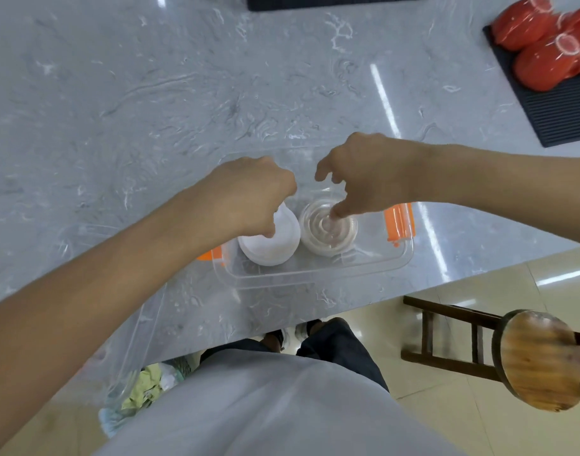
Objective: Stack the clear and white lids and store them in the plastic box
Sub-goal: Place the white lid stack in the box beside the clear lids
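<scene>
From the head view, both stacks sit side by side inside the plastic box (374, 268) on the counter (150, 110). The white lids (275, 248) lie left, directly under the left hand (249, 195), whose curled fingers close on the stack's top. The clear lids (328, 235), ribbed and glassy, lie right, just touching; the right hand (364, 179) presses one fingertip into their centre, otherwise loose.

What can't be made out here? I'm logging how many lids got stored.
- Head view: the left hand covers the top of the white lid stack; count unreadable.
- Clear lid stack: nested layers blur together; right hand hides its far edge.
- Plastic box: transparent walls; far rim behind both hands.
</scene>
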